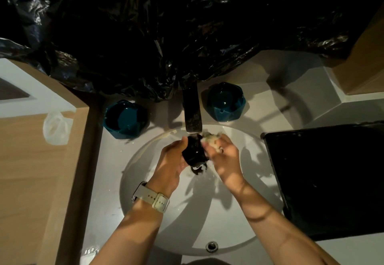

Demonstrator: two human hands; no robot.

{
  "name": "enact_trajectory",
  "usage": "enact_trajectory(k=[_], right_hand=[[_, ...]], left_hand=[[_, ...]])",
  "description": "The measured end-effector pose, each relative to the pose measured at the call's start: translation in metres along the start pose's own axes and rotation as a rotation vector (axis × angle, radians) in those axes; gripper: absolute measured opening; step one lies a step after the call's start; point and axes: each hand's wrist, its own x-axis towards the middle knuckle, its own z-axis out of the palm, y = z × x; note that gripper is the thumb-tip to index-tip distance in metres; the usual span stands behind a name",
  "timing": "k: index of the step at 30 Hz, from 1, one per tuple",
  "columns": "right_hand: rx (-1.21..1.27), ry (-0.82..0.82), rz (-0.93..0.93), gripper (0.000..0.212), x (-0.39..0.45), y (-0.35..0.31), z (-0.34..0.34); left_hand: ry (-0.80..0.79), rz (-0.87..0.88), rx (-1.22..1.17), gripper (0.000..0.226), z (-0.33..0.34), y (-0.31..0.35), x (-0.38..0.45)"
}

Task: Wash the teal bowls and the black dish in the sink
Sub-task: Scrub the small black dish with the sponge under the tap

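We look straight down on a round white sink (145, 161), its glazed basin smooth and wet. Over its middle our left hand (172, 161) grips a small glossy black dish (194, 150), fingers curled round its left side, holding it just under the flat, rectangular metal spout of the faucet (192, 111). Our right hand (223, 156) is curled round a pale, ragged, fibrous scrubber (209, 138) that touches the right edge of the dish, so the two hands sit close together with the dish between them. A pale woven-looking watch strap (154, 198) with punched holes wraps the left wrist.

Two teal bowls stand on the white counter behind the basin, one on each side of the faucet: the left teal bowl (124, 119) and the right teal bowl (225, 101). Both are faceted, angular on the outside and shiny inside.

A large flat black tray (328, 181) with rounded corners lies to the right of the sink. Crinkled, shiny black plastic sheeting (145, 36) hangs above the faucet. A crumpled translucent plastic bag (55, 127) rests on the wood-grain surface (31, 181) at left.
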Motion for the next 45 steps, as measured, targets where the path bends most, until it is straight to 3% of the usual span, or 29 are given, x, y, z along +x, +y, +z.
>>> enact_trajectory(k=[6,11,19,22,25,27,31,35,38,41,45], right_hand=[[-0.142,-0.087,-0.095,0.014,-0.023,0.006,0.011],[-0.03,0.03,-0.036,0.006,-0.001,0.001,0.006],[0.025,-0.097,-0.077,0.01,-0.022,-0.005,0.007],[0.038,-0.037,-0.047,0.008,-0.006,-0.004,0.006],[-0.007,-0.039,-0.034,0.015,-0.018,0.014,0.003],[0.033,-0.11,0.037,0.018,-0.028,0.019,-0.003],[0.216,-0.157,0.194,0.02,-0.025,0.013,-0.014],[0.084,-0.162,0.426,0.051,-0.007,-0.001,-0.023],[-0.051,-0.235,0.48,0.045,0.0,-0.012,-0.023],[-0.013,-0.176,0.52,0.031,0.005,-0.011,-0.018],[0.005,-0.122,0.472,0.031,0.005,-0.006,-0.015]], left_hand=[[0.051,-0.037,-0.023,0.037,-0.001,-0.012,0.0],[0.024,0.013,-0.046,0.035,0.003,-0.006,-0.004],[-0.013,-0.037,-0.042,0.036,0.006,-0.016,-0.005],[-0.003,-0.029,-0.05,0.033,0.007,-0.013,-0.006],[0.049,0.061,-0.086,0.038,0.0,-0.013,-0.002],[0.048,0.155,0.009,0.041,-0.004,-0.013,0.002],[-0.073,0.355,0.515,0.017,-0.003,-0.014,0.01],[-0.131,0.592,0.994,0.012,-0.011,-0.017,0.011],[-0.217,0.718,1.074,0.015,-0.017,-0.022,0.01],[-0.21,0.778,1.105,0.011,-0.021,-0.024,0.011],[-0.099,0.81,0.864,0.018,-0.02,-0.021,0.007]])
